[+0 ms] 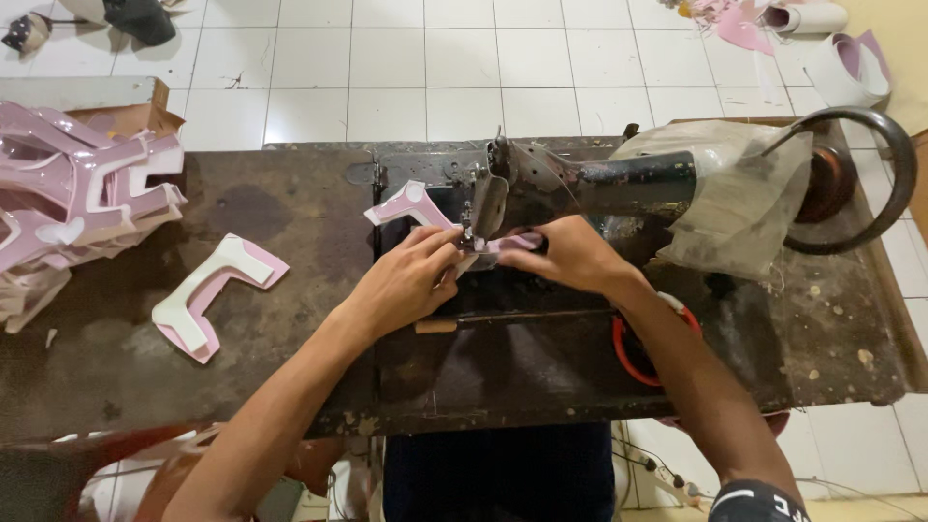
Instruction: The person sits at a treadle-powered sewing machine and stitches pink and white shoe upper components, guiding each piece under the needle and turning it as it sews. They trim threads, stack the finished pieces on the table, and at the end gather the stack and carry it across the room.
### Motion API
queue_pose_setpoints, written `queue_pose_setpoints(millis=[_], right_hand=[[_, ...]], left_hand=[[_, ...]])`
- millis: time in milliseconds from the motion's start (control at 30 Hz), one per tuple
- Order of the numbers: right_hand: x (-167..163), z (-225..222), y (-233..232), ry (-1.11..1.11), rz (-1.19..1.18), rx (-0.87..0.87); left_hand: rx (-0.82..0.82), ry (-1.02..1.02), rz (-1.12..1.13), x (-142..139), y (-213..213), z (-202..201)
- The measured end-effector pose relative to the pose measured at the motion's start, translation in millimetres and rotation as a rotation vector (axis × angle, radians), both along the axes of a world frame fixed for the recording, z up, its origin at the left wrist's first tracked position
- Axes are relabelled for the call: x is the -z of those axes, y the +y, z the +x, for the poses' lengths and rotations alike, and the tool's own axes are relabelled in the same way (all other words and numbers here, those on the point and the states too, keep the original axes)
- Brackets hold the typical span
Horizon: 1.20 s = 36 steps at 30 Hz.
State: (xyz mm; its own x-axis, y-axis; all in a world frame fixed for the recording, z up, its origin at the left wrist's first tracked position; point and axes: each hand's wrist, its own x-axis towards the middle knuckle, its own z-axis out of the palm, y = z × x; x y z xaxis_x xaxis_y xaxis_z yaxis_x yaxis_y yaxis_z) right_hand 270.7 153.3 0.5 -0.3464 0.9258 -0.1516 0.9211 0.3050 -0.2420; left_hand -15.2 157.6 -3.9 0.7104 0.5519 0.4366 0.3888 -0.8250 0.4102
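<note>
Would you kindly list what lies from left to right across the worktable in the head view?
Stack of pink-and-white pieces → single pink-and-white piece → left hand → right hand → plastic-wrapped machine body → handwheel.

The black sewing machine (619, 184) with its plastic-wrapped body blocks the far right of the worn dark wooden table (290, 358). A heap of pink and white cut pieces (68, 203) crowds the left edge, one loose pink and white piece (217, 290) beside it. Bare tabletop lies open along the near edge.
</note>
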Motion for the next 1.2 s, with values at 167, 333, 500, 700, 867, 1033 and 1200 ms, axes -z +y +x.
queue_pose_setpoints(millis=[167,333,500,700,867,1033,1200], right_hand=[[-2,-5,-8,0.595,0.345,-0.236],[3,-5,-9,0.543,0.411,-0.235],[8,-3,-9,0.521,0.386,-0.193],[10,-4,-8,0.549,0.422,-0.197],[8,-5,-9,0.538,0.42,-0.197],[3,-4,-8,0.586,0.324,-0.207],[9,-3,-9,0.621,0.342,-0.219]], left_hand=[[-0.029,0.027,0.042,-1,1,3],[-0.028,0.006,0.055,-4,0,5],[0.011,0.045,0.051,-6,5,6],[-0.012,0.019,0.044,-9,3,9],[0.017,0.021,0.037,-11,5,9],[0.08,0.046,-0.031,-15,14,5],[0.117,0.048,-0.092,-17,17,3]])
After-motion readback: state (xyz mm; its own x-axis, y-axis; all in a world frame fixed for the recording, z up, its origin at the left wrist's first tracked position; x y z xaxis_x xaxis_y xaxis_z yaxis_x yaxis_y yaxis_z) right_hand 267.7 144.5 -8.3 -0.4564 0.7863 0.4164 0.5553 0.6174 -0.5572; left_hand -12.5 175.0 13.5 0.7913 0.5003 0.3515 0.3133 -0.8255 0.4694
